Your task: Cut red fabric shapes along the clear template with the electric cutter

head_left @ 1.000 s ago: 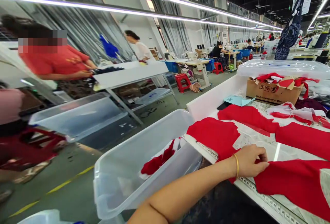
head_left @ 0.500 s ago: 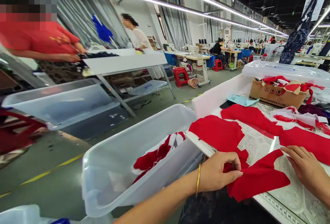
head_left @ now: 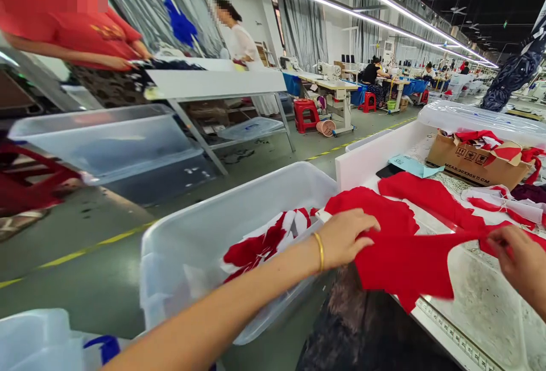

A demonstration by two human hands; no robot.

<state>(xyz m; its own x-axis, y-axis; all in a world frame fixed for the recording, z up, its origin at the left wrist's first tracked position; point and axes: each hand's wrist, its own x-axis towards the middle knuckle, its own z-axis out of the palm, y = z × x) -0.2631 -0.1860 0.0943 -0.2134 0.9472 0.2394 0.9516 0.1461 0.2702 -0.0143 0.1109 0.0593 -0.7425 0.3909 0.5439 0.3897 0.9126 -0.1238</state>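
A cut piece of red fabric (head_left: 405,263) is stretched between my two hands, above the near edge of the white table (head_left: 482,297). My left hand (head_left: 356,234), with a gold bangle at the wrist, is closed on its left top corner. At the other end, my right hand (head_left: 512,251) pinches the narrow tip. Behind my left hand lies a red fabric pile (head_left: 371,203), and a longer red piece (head_left: 430,197) rests beyond it. A measuring tape strip (head_left: 456,337) runs along the table's front edge.
Left of the table stands a clear plastic bin (head_left: 183,257) holding red and white fabric pieces (head_left: 260,246). A cardboard box (head_left: 478,157) of red scraps and a light blue paper (head_left: 413,165) sit farther back. Two people work at another table (head_left: 222,83).
The red piece has been lifted and pulled taut. My right hand, open beside it before, now grips its tip. My left hand has moved up and left.
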